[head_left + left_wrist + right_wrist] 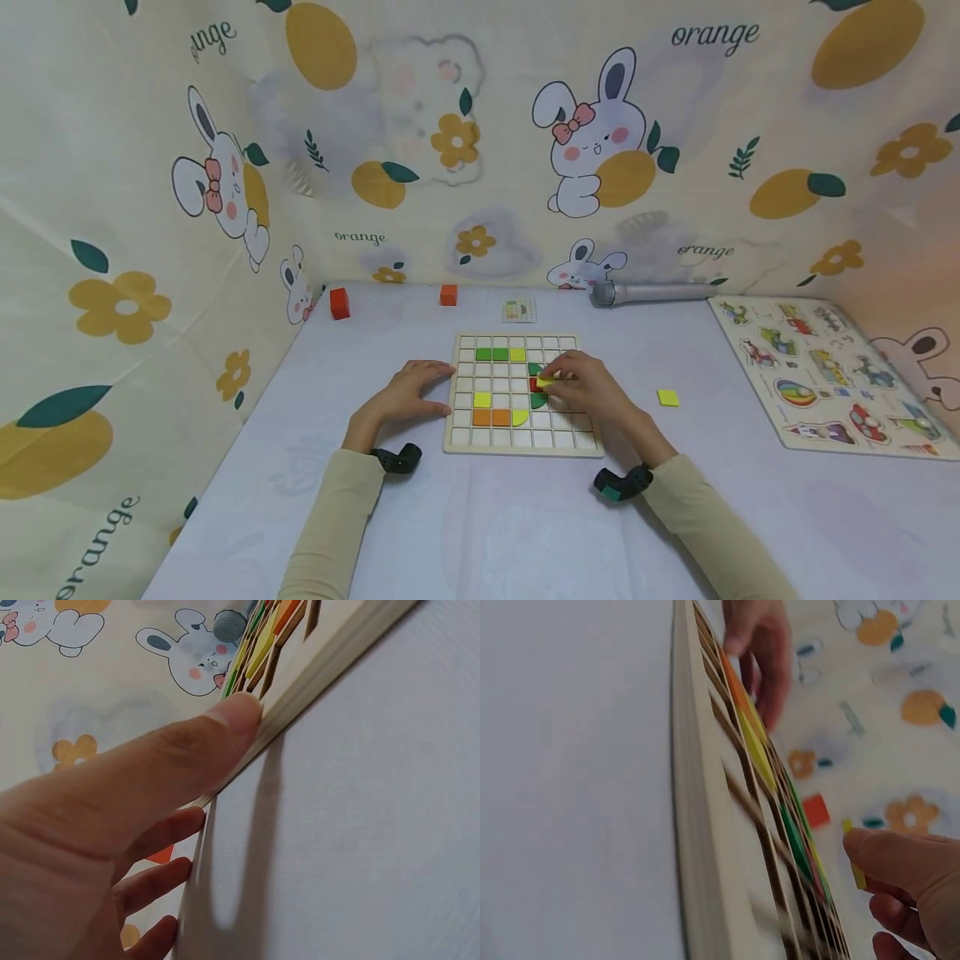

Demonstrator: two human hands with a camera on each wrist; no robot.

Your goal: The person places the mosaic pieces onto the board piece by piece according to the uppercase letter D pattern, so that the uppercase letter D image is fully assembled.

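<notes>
A pale wooden grid board point(525, 454) lies on the table, with coloured tiles in some of its squares. My left hand point(408, 390) steadies its left edge, thumb point(240, 712) and fingers fairly straight. Over the board's right half, my right hand point(592, 387) pinches a thin yellow tile point(855, 859) between thumb and fingers. Beneath that tile sit a red tile point(533, 384) and a rounded green tile point(537, 401), partly covered by the hand. Toward the left of the grid are an orange tile point(482, 417), a yellow square point(482, 399) and a green square point(483, 354).
A loose yellow square point(667, 398) lies right of the board. Behind it are a small patterned card point(518, 311), two red-orange blocks, one the left block point(340, 304), and a grey microphone point(656, 292). A picture puzzle board point(832, 375) stands at the far right.
</notes>
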